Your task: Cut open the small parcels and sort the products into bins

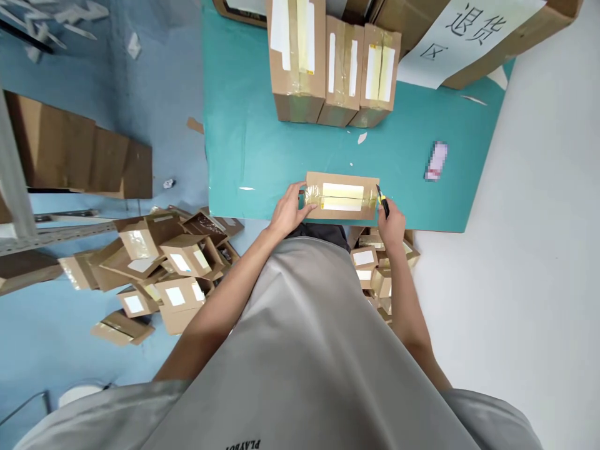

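Note:
A taped cardboard box (342, 214) with white labels lies lengthwise at the near edge of the green table (253, 156). My left hand (291, 209) grips the box's left end, the thumb on top and the fingers at its far left corner. In my right hand (392, 226) is a yellow and black box cutter (384, 202), the fingers wrapped round its handle. The cutter's tip is at the box's right end, near the far right corner. Whether the blade has entered the tape cannot be made out.
Several taped boxes (297, 94) stand along the table's far side, by a handwritten paper sign (469, 37). A pixelated pinkish item (436, 161) lies on the right. Opened boxes (180, 294) pile up on the floor at left; more boxes (365, 257) sit below the table. A white wall (529, 250) borders the right.

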